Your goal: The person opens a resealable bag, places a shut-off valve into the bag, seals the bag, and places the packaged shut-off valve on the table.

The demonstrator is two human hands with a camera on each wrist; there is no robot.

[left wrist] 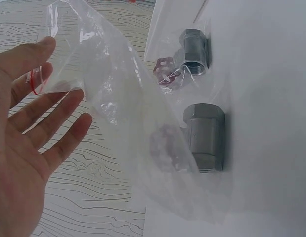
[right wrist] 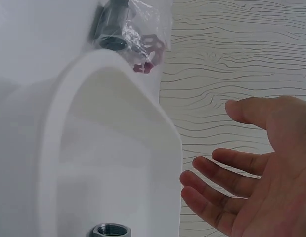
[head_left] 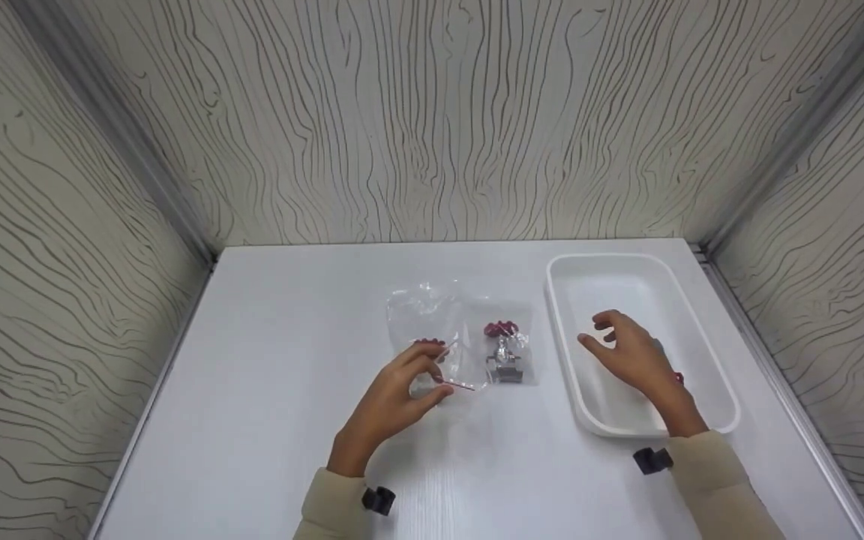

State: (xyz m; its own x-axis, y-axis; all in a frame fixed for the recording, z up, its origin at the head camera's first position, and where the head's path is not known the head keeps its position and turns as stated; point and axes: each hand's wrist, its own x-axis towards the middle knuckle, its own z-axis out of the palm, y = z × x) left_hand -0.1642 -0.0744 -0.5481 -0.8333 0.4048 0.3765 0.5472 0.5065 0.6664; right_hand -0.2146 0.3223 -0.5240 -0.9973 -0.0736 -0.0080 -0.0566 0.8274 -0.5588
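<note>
Between thumb and forefinger, my left hand [head_left: 394,397] pinches the red-lined opening of a clear zip bag [left wrist: 110,94]. Behind that bag's film a grey metal valve [left wrist: 207,140] with a red handwheel rests on the table; the film blurs the wheel. Just right of it lies a second bagged valve [head_left: 505,369], its red handwheel [head_left: 502,328] toward the back. My right hand [head_left: 631,360] hovers over the white tray [head_left: 561,337], fingers relaxed and holding nothing. Inside the tray is another valve [right wrist: 112,230], mostly hidden under the right wrist in the head view.
The white table [head_left: 274,337] is bordered by wood-patterned panels [head_left: 432,127] at the back and sides. The tray's raised rim stands close to the right of the second bag.
</note>
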